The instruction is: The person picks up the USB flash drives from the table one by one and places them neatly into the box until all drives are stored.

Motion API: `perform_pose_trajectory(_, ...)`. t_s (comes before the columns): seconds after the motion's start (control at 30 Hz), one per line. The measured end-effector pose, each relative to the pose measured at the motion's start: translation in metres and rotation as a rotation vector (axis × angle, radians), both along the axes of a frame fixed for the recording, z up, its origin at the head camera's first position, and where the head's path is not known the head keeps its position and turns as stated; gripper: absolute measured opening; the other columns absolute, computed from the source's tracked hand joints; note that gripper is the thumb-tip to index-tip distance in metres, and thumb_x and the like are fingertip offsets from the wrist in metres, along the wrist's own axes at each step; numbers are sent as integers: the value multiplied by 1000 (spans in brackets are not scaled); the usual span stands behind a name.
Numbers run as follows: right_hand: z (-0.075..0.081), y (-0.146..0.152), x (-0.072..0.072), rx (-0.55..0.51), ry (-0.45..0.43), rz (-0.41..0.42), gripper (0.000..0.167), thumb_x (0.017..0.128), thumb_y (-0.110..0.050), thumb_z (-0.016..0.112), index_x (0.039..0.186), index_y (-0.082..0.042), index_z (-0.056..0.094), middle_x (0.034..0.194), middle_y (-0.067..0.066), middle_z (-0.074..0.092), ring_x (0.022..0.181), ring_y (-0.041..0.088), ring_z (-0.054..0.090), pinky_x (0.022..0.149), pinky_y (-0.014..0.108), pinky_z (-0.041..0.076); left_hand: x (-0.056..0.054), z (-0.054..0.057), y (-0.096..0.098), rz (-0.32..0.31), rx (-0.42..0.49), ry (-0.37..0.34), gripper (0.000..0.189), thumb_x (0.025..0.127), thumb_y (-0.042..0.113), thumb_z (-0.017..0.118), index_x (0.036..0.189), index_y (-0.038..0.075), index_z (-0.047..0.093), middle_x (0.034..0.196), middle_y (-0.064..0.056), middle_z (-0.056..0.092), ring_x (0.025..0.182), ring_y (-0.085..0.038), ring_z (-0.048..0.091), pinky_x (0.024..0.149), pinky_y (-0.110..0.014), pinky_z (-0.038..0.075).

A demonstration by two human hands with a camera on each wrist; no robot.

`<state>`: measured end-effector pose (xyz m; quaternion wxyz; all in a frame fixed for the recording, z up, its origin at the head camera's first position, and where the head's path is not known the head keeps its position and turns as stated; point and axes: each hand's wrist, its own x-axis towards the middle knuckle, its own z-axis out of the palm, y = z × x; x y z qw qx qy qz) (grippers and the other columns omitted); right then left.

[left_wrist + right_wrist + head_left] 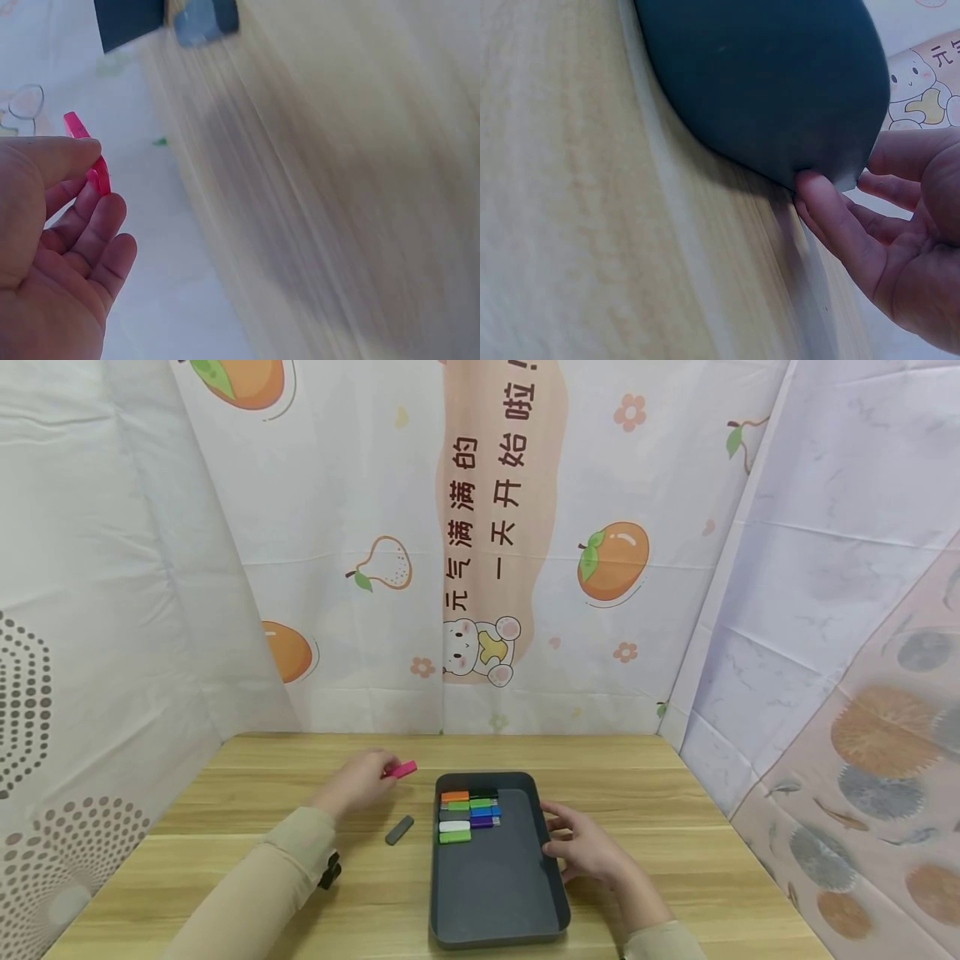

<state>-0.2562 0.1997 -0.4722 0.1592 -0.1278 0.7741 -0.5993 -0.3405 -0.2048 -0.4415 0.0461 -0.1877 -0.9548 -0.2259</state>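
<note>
At the far left of the tray, my left hand (pixel 367 777) pinches a pink USB flash drive (pixel 404 769) between thumb and fingers. The same pink drive (pixel 77 125) sticks out past the thumb in the left wrist view. A grey USB flash drive (pixel 400 830) lies on the table between my left arm and the tray. The dark grey tray (pixel 495 893) holds several coloured drives in two columns at its upper left. My right hand (pixel 588 843) grips the tray's right wall. In the right wrist view, one fingertip (pixel 810 180) presses the outer wall while other fingers meet the rim.
The wooden table (pixel 637 777) ends at a printed curtain (pixel 360 635) behind, with more cloth on both sides. Among the drives in the tray are an orange one (pixel 454 796), a white one (pixel 453 827) and a purple one (pixel 482 822).
</note>
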Motion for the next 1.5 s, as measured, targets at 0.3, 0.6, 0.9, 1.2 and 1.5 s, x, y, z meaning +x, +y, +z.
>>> perform_pose_trajectory(0.3, 0, 0, 0, -4, -4, 2, 73, 93, 3, 64, 158, -3, 32, 138, 31, 44, 102, 35, 62, 59, 52, 59, 7, 7, 24, -74, 22, 63, 13, 90, 5, 74, 103, 7, 73, 93, 0, 65, 83, -15, 58, 76, -38, 53)
perform_pose_trajectory(0.6, 0, 0, 0, 0, 0, 4, 73, 93, 3, 64, 158, -3, 32, 138, 31, 44, 102, 35, 63, 59, 52, 59, 15, 5, 45, -153, 12, 87, 11, 90, 4, 74, 101, 7, 73, 92, 1, 62, 82, -12, 57, 73, -33, 54)
perform_pose_trajectory(0.9, 0, 1, 0, -1, -1, 0, 74, 93, 3, 64, 158, -3, 32, 138, 31, 44, 103, 35, 62, 59, 52, 59, 22, 4, 65, -174, 8, 53, 12, 92, 6, 73, 104, 9, 72, 98, 0, 64, 86, -15, 58, 79, -36, 54)
perform_pose_trajectory(1.2, 0, 0, 0, 3, 5, -5, 73, 92, 3, 64, 158, -3, 32, 139, 31, 45, 107, 36, 61, 60, 52, 59, 28, 6, 85, -226, -54, 75, 13, 93, 11, 74, 106, 10, 73, 97, 0, 63, 86, -14, 56, 78, -34, 55)
perform_pose_trajectory(1.5, 0, 0, 0, 0, 5, 0, 73, 92, 3, 65, 158, -3, 33, 138, 31, 46, 106, 36, 62, 60, 52, 59, 30, -1, 102, -285, -70, 80, 10, 94, 13, 73, 104, 12, 73, 99, 3, 62, 88, -10, 57, 80, -29, 54)
